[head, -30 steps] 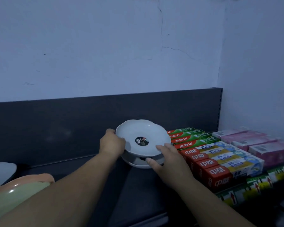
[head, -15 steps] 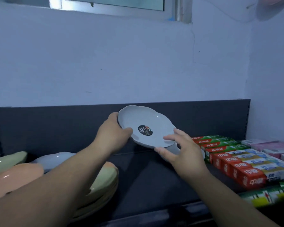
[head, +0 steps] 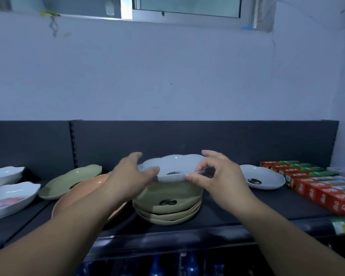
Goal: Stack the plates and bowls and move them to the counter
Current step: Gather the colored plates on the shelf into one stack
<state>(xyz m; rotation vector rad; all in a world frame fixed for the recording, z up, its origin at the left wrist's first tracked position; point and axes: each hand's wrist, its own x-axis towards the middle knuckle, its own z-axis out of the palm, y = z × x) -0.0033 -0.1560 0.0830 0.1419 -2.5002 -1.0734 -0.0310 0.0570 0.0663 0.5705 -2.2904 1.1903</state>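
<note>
A white scalloped plate (head: 173,166) with a dark sticker hangs just above a stack of green plates (head: 167,208) on the dark shelf (head: 247,208). My left hand (head: 130,174) grips its left rim, thumb over the near edge. My right hand (head: 217,174) pinches its right rim between thumb and fingers. A second white plate (head: 264,179) with a sticker lies on the shelf to the right. An orange plate (head: 84,188) and a green plate (head: 68,181) lean to the left of the stack, partly hidden by my left forearm.
Two white dishes (head: 6,196), one with a pink flower print, sit at the far left. Red and green toothpaste boxes (head: 317,186) fill the shelf's right end. A dark back panel (head: 187,136) rises behind the shelf. Blue bottles (head: 189,263) stand below.
Both hands lifted the white plate off the other white plate and carried it left. It is now level over the green stack. The view swung left with them.
</note>
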